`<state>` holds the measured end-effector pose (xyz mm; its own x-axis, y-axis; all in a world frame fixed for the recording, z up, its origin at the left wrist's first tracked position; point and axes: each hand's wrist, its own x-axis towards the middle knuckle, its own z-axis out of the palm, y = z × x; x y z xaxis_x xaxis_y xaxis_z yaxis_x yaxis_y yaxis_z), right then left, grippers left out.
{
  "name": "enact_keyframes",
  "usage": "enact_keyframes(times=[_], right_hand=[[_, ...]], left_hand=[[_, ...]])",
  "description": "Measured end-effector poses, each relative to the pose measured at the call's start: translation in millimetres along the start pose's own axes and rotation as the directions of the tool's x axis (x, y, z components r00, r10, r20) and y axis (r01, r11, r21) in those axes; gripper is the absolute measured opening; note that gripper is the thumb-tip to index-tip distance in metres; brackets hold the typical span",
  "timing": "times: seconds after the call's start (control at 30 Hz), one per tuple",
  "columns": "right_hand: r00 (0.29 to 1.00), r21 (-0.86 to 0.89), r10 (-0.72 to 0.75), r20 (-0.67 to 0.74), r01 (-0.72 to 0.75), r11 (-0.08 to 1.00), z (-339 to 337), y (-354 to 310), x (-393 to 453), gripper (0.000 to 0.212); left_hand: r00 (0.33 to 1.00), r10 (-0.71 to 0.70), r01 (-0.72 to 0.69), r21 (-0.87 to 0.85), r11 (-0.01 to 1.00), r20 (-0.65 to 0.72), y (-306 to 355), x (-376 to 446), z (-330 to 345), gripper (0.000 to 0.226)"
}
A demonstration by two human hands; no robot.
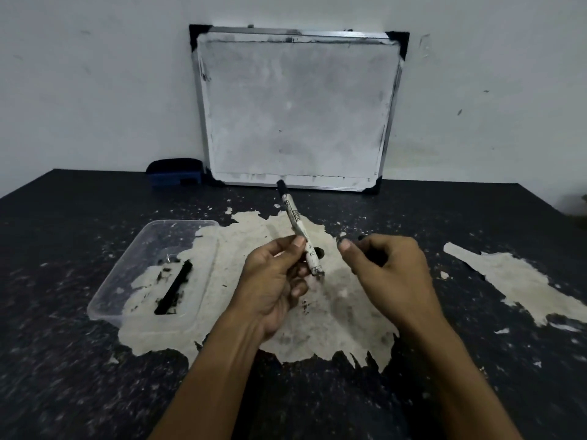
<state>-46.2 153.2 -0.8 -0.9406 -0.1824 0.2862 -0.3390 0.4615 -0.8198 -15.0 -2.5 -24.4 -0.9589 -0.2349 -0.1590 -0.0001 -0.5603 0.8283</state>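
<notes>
So I'm pinching the white marker pen point(297, 228) with its black far end in my left hand point(276, 281), tilting it up over the peeling black table point(79, 376), just right of the clear plastic tub point(104, 300). My right hand point(390, 271) is curling round a small black cap point(376, 257), I think.

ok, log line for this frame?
left hand: grips marker | right hand: holds small dark piece | container: black stick inside
</notes>
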Motion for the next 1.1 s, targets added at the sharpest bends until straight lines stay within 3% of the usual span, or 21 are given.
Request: enact_keyframes(times=[0.13, 0.37, 0.57, 0.73, 0.83, 0.87, 0.93, 1.0, 1.1], right_hand=[[0.970, 0.071, -0.005, 0.242, -0.013, 0.997, 12, -8, -8, 0.051], [0.908, 0.263, 0.008, 0.418, -0.130, 0.956, 17, -9, -8, 0.037], [0.925, 0.277, 0.024, 0.379, -0.138, 0.951, 21, -11, -13, 0.028], [0.968, -0.001, -0.059, 0.242, 0.061, 0.998, 24, -12, -15, 0.027], [0.962, -0.075, -0.109, 0.250, 0.132, 0.988, 24, -14, -16, 0.029], [0.953, -0.024, -0.094, 0.289, 0.106, 0.994, 22, -14, -15, 0.029], [0.906, 0.234, -0.026, 0.421, -0.081, 0.969, 16, -12, -12, 0.026], [0.802, 0.460, -0.001, 0.598, -0.342, 0.819, 12, -10, -11, 0.024], [0.671, 0.522, -0.032, 0.741, -0.545, 0.656, 14, -10, -12, 0.023]], left_hand=[[0.993, 0.106, -0.104, -0.051, 0.993, 0.047, 3, 2, -3, 0.012], [0.976, 0.189, -0.195, 0.054, 0.979, 0.106, 7, 0, -7, 0.010], [0.956, 0.289, -0.294, 0.183, 0.938, 0.056, 2, -2, -5, 0.012], [0.933, 0.359, -0.346, 0.289, 0.893, 0.011, -5, -2, -2, 0.015], [0.937, 0.347, -0.340, 0.294, 0.893, 0.030, -1, -5, -2, 0.013], [0.947, 0.316, -0.321, 0.271, 0.908, 0.061, 2, -6, -3, 0.014], [0.960, 0.231, -0.262, 0.216, 0.941, 0.156, 10, -9, -5, 0.017], [0.955, 0.146, -0.189, 0.149, 0.971, 0.260, 15, -13, -5, 0.030], [0.928, 0.067, -0.082, 0.025, 0.996, 0.367, 21, -17, -6, 0.040]])
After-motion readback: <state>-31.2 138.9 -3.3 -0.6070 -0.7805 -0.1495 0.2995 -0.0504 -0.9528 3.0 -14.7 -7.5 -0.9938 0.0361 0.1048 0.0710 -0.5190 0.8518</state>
